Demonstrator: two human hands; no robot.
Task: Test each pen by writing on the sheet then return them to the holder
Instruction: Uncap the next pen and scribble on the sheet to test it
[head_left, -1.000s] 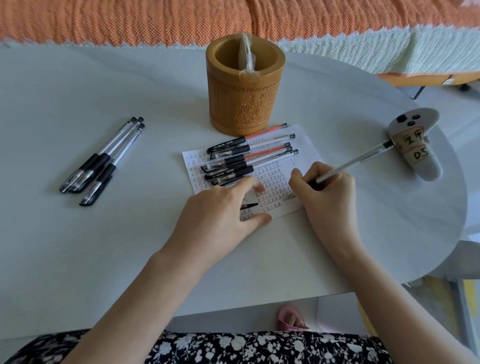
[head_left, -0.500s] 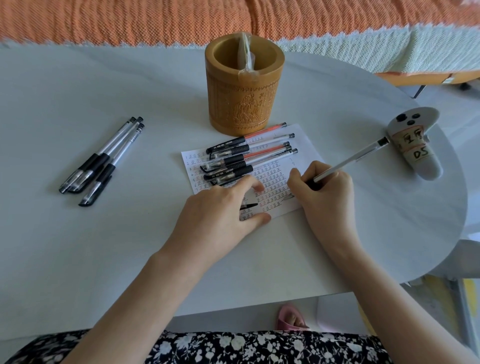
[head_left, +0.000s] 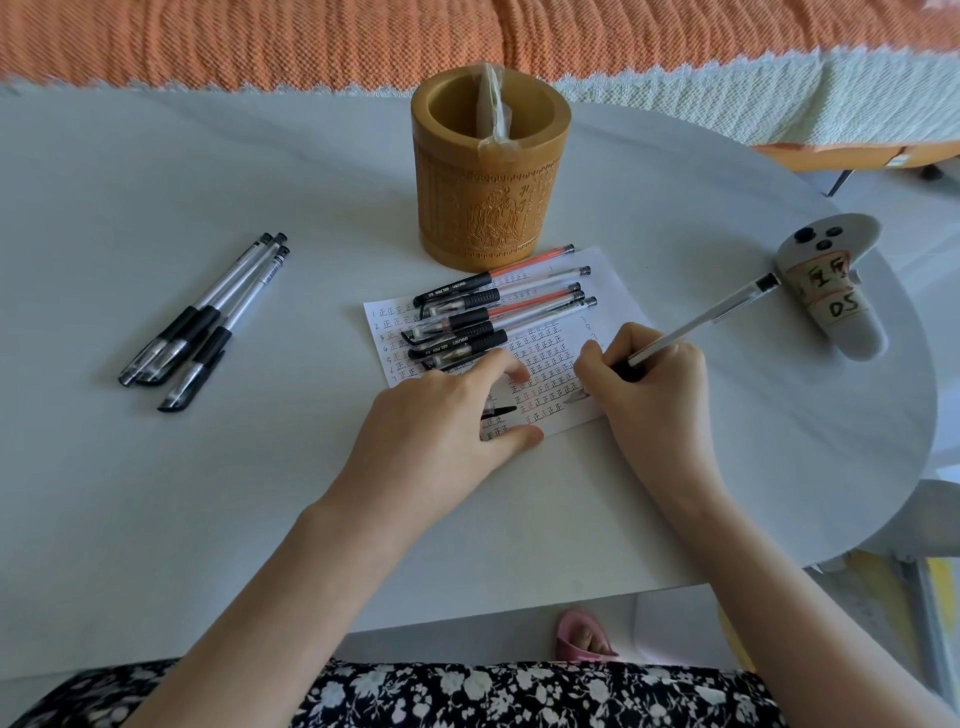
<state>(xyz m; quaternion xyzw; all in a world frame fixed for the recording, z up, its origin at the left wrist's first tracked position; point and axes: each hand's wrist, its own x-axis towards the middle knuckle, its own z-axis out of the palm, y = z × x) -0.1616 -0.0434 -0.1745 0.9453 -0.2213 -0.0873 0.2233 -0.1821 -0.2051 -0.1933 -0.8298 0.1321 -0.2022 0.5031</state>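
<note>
A white sheet (head_left: 613, 291) covered in rows of small written marks lies at the table's middle. Several capped pens (head_left: 498, 317) lie across its upper part. My right hand (head_left: 649, 395) grips an uncapped clear pen (head_left: 711, 317), its tip down on the sheet's right side. My left hand (head_left: 441, 431) rests flat on the sheet's lower edge, fingers spread; a black pen cap (head_left: 501, 412) shows under its fingers. Behind the sheet stands the carved wooden holder (head_left: 488, 197), with only a plastic wrapper inside. Three more capped pens (head_left: 208, 317) lie at the left.
A grey controller (head_left: 831, 280) with taped labels lies near the table's right edge. The round white table (head_left: 156, 493) ends close on the right. An orange and pale cloth-covered seat runs behind it.
The pen's upper end has swung slightly between frames as my right hand writes; the hand has crept a little to the left. My left hand has stayed put.
</note>
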